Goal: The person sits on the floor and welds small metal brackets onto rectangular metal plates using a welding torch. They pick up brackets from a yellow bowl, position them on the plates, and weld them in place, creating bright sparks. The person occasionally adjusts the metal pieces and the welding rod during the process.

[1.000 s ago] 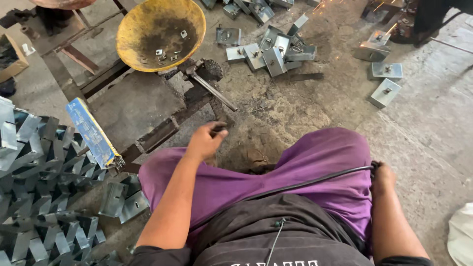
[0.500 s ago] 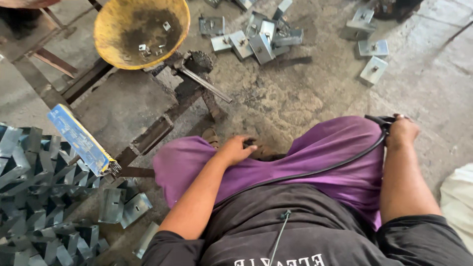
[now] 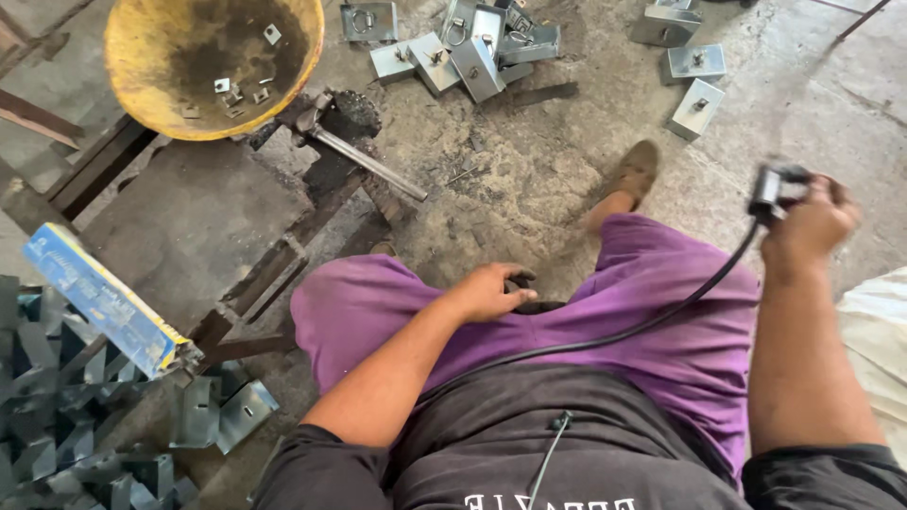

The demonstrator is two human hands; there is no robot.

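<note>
Two hands busy: right hand gripping black cable plug, left hand closed over dark object, possibly tool; keep cable slack.

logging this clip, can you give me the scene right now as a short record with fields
setting: workshop floor, concrete, seen from above
left hand: rests on the purple trousers, closed on a small dark object between the legs
right hand: raised at the side, holds a black plug on a black cable running across the lap
yellow bowl: upper left, a few small metal pieces inside
metal rod: lies on the floor beside the bowl
metal brackets: heaped at the top, more scattered right
blue box: lies at the left
</note>
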